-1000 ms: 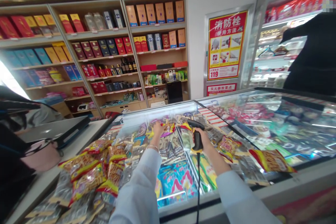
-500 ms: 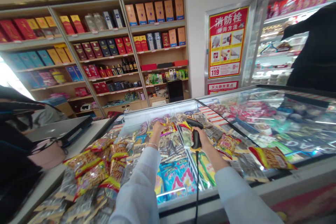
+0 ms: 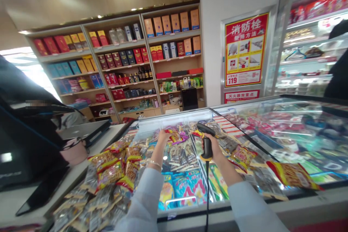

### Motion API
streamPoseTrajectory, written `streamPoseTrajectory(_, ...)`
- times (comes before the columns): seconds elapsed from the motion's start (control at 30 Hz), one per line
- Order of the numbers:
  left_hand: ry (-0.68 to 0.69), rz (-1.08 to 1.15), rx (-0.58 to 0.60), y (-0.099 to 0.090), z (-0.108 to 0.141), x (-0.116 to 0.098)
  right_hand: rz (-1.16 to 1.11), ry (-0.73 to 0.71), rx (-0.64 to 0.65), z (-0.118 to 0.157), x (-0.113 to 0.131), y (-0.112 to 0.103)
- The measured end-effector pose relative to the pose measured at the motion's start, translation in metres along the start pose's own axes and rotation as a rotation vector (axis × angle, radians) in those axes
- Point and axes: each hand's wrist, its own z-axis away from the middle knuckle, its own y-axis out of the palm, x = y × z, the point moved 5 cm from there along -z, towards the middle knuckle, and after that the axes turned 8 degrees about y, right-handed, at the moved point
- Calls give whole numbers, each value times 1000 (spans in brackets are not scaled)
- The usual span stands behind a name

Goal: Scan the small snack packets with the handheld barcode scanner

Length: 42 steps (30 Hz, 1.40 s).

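Observation:
My right hand [image 3: 214,148] is wrapped round a black and yellow barcode scanner [image 3: 207,147], its head tilted to the left and its cable hanging down. Behind the scanner shows a bit of red and yellow wrapper. Out over the freezer's glass top, my left hand [image 3: 163,138] is closed on the edge of a red, yellow and purple snack packet [image 3: 178,136]. Below both hands lie dark clear-wrapped packets [image 3: 181,154]. Blue ice-cream bags [image 3: 187,188] show through the glass nearer to me.
Yellow-red snack bags [image 3: 111,174] and dark packets [image 3: 92,206] are heaped at left. More snack bags [image 3: 293,174] lie at right. A pink pot-shaped container [image 3: 74,152] and a black monitor [image 3: 24,145] stand on the left counter. Boxed goods fill shelves [image 3: 119,49] behind.
The view has tipped up and turned left, so more of the monitor shows. My left hand still grips the snack packet, and the scanner stays in my right hand, now more upright.

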Motion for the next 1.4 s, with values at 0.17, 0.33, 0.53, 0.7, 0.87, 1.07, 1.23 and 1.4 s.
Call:
streamPoseTrajectory(0.17,78,54,-107,-49,22,-5,6,23,94,13,-7,22)
streamPoseTrajectory(0.33,159,59,-193,-72,54,3,39,68,178,23,-20,42)
streamPoseTrajectory(0.53,201,392,-243,-60,76,14,167,158,239,26,-40,48)
streamPoseTrajectory(0.7,129,607,-170,-43,76,24,262,127,231,25,-47,45)
streamPoseTrajectory(0.87,140,655,-147,-36,78,21,310,73,240,26,-47,45)
streamPoseTrajectory(1.07,146,665,-133,-35,81,17,326,50,253,28,-44,45)
streamPoseTrajectory(1.23,155,651,-132,-36,80,19,312,46,249,28,-44,43)
streamPoseTrajectory(1.4,153,611,-125,-33,79,24,291,47,250,27,-44,42)
